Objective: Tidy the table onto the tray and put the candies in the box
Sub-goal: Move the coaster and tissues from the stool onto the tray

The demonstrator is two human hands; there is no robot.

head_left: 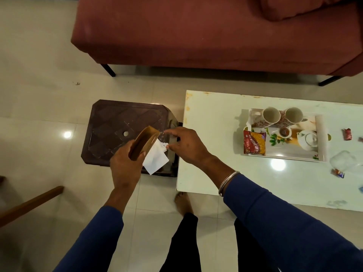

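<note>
1. Left hand grip wrapped around tilted brown box, held above the dark stool, off the counter.
2. Right hand grip pinching something clear at the box's top edge; white paper hangs below the box.
3. Tray on counter holds two cups, snack pack, teapot.
4. Candies lie loose on counter right of tray.
</note>
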